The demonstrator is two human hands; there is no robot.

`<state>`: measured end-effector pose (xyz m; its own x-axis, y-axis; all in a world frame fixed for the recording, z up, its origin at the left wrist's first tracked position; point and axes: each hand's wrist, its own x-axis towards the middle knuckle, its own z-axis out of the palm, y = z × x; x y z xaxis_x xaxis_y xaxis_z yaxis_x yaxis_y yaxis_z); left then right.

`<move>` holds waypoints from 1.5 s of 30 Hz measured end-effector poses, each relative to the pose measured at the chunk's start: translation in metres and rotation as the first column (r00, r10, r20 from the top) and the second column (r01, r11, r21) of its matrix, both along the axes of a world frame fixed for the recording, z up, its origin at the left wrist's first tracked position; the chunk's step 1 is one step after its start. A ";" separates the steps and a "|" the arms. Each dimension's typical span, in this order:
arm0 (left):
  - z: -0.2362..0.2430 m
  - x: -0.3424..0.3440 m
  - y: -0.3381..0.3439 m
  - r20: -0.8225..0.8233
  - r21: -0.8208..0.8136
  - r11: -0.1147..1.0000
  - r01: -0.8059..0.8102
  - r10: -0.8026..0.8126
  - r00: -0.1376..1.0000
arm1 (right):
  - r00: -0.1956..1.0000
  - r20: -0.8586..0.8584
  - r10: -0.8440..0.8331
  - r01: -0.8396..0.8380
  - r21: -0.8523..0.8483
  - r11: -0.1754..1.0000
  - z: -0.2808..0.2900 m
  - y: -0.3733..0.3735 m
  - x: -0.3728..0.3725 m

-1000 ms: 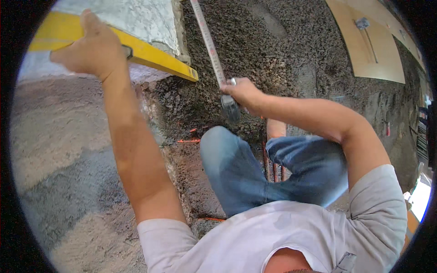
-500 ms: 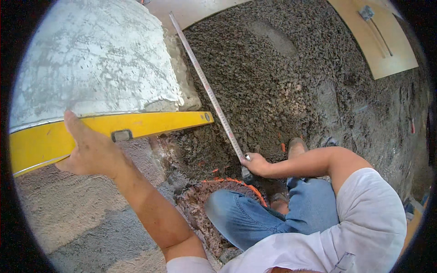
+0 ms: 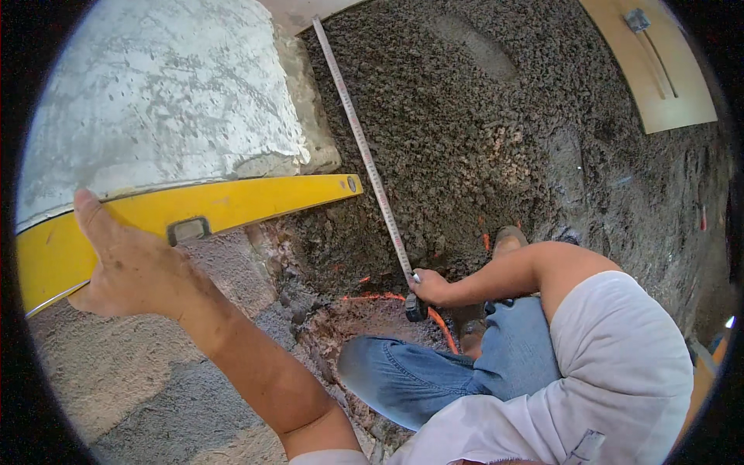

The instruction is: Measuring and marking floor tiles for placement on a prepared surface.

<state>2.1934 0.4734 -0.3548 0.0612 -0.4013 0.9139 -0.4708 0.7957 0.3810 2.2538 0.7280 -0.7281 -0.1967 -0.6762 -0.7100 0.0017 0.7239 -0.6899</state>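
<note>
My left hand (image 3: 136, 267) grips a long yellow spirit level (image 3: 263, 198), thumb over its upper edge. The level lies along the edge of a pale, smeared slab (image 3: 178, 101), and its far end reaches the tape blade. My right hand (image 3: 431, 287) is closed on a tape measure, with a white-tipped stick-like thing, perhaps a pen, between the fingers. The dark tape case (image 3: 415, 308) hangs just below that hand. From it the blade (image 3: 364, 147) runs out straight, past the level's end, up to the slab's far corner.
Coarse dark wet mortar (image 3: 434, 124) covers the ground to the right. A tan board (image 3: 670, 74) at the far right bears a small trowel-like tool (image 3: 638, 22). Rough concrete (image 3: 155, 364) lies at lower left. An orange cord or hose (image 3: 443, 329) curves beside my bent knee.
My right hand and the tape case have shifted slightly left and down. The tape blade stands a little steeper. My left hand has shifted left relative to the view, still holding the level.
</note>
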 end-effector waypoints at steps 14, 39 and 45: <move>-0.008 0.010 -0.008 0.020 0.045 0.998 0.037 -0.037 0.999 | 0.990 0.109 0.089 -0.093 0.034 0.995 0.003 -0.004 0.011; -0.003 0.086 -0.049 0.549 -0.145 0.945 -0.294 0.324 0.771 | 0.991 0.067 0.113 -0.107 -0.087 0.990 -0.025 -0.033 0.020; 0.007 0.097 -0.058 0.665 -0.692 0.455 -0.560 0.703 -0.250 | 0.972 0.197 0.129 -0.143 0.061 0.988 -0.012 -0.039 0.005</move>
<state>2.2905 0.4155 -0.3483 -0.5121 -0.6385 0.5746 -0.6290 -0.1768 -0.7571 2.2590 0.6888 -0.7401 0.0383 -0.6312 -0.7747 0.0265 0.7756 -0.6307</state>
